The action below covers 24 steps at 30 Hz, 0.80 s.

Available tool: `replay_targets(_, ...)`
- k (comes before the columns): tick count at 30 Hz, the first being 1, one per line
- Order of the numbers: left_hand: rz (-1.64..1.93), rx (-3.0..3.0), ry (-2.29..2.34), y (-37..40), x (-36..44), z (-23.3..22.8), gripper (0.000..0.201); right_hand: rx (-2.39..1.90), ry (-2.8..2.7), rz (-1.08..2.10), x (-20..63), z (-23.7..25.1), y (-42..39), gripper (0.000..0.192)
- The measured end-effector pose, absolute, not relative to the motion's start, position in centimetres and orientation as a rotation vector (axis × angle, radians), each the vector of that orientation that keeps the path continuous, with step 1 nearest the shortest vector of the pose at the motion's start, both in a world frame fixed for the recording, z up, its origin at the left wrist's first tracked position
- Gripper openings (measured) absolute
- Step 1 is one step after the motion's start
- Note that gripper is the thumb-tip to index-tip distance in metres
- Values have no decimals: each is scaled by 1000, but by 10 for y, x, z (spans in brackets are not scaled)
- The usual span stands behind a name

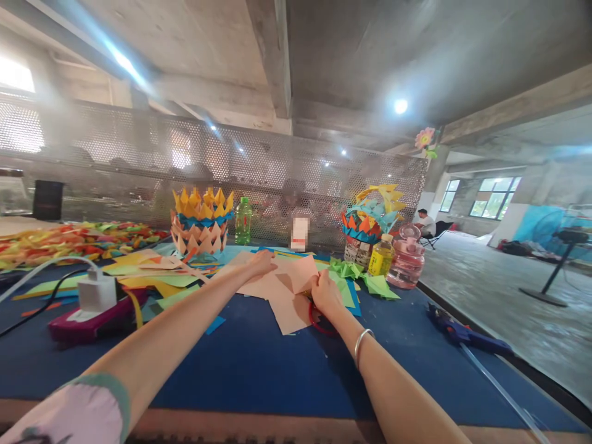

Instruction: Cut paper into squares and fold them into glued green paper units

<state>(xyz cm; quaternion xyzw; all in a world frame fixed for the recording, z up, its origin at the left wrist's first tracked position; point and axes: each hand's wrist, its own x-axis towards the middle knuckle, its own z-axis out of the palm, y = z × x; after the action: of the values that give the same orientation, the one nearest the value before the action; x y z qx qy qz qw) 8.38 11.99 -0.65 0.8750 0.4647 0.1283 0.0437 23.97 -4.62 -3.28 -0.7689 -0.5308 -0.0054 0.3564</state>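
My right hand (pixel 326 291) pinches the edge of a small peach paper piece (pixel 303 272), raised at a tilt above other sheets. Beneath that hand shows the red handle of what look like scissors (pixel 321 322), partly hidden by the palm. Farther left, my left hand (pixel 263 262) reaches out over the peach paper sheets (pixel 252 285), its fingers extended and resting on them. One peach sheet (pixel 287 313) lies angled toward me on the blue table (pixel 277 370). Green folded paper pieces (pixel 365 277) lie just right of my right hand.
Two folded-paper baskets (pixel 201 228) (pixel 365 228) stand at the back. Bottles (pixel 243 222) (pixel 382 256) and a pink jug (pixel 407 262) are near them. A power strip (pixel 95 317) sits left, a glue gun (pixel 467 333) right. Colourful paper bits (pixel 74 243) pile far left. A person (pixel 425 223) sits beyond.
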Motion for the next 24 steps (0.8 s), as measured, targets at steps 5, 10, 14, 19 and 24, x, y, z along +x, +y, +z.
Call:
replay_targets(5,224,2665,1419,130,103,0,33,-1987,-1301,-35,247,-27,-44,18)
replay_targets(10,226,2668,1497,130,104,-8,33,-1946,-1243,-66,254,-22,-43,20)
replay_targets(14,212,2685,1564,127,90,1,33,-1916,-1226,-57,255,-20,-42,17)
replay_targets(19,50,2640,1663,131,45,37,34,-1906,-1216,13,254,-19,-43,19)
replay_targets(24,48,2583,1755,122,-14,70,34,-1897,-1210,103,252,-20,-46,20)
